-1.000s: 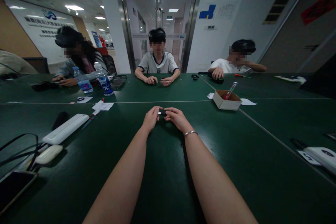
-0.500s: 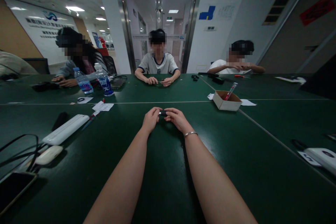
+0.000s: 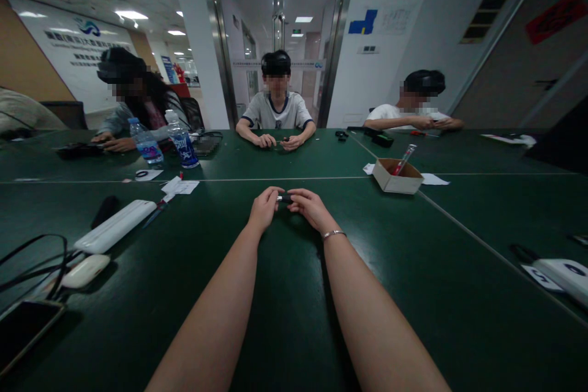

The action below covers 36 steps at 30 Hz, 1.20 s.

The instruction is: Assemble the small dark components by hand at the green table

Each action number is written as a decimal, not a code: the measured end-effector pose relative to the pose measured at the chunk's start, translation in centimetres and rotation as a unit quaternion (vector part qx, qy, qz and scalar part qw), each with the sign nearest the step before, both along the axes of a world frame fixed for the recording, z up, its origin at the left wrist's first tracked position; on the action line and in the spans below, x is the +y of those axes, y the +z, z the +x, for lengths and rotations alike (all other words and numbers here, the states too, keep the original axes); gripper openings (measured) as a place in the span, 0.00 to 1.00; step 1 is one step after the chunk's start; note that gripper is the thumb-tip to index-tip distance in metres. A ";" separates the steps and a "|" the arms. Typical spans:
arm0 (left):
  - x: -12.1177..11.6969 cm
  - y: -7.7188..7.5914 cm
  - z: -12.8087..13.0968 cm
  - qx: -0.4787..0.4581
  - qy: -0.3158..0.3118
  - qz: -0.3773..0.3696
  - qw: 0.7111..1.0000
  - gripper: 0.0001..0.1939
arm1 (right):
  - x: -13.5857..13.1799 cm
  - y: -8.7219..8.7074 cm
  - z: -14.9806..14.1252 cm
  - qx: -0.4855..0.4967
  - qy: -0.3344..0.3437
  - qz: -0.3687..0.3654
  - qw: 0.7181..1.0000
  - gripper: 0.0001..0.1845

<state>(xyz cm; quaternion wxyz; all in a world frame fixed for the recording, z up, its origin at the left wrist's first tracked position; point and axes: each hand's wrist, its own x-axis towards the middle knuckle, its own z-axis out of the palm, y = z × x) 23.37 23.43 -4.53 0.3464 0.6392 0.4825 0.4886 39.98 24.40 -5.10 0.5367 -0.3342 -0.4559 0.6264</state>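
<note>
Both my arms stretch forward over the dark green table (image 3: 294,294). My left hand (image 3: 264,208) and my right hand (image 3: 309,207) meet in the middle, fingers closed on the two ends of a small dark object with a metal end (image 3: 284,198). It is held just above the table top. A thin bracelet (image 3: 333,233) circles my right wrist. What the small object is cannot be made out.
A cardboard box (image 3: 397,176) with a red tool stands to the right, with paper slips nearby. A white case (image 3: 114,225), a white mouse-like object (image 3: 85,270), cables and a phone (image 3: 25,327) lie at the left. Two water bottles (image 3: 182,139) stand far left. Three people sit opposite.
My hands and the small object stay in place. The person at the far right has lowered a forearm onto the table.
</note>
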 end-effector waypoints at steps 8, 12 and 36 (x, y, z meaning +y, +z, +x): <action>-0.2 0.4 0.2 0.004 -0.004 0.002 1.000 0.15 | 0.0 0.0 0.0 0.007 0.004 0.001 1.000 0.13; -0.1 0.1 0.1 0.010 -0.004 0.015 1.000 0.15 | 0.0 0.1 0.0 0.001 0.005 0.002 1.000 0.13; -0.1 0.0 0.0 0.010 0.015 -0.002 1.000 0.15 | -0.1 0.4 -0.1 0.000 -0.005 -0.009 1.000 0.10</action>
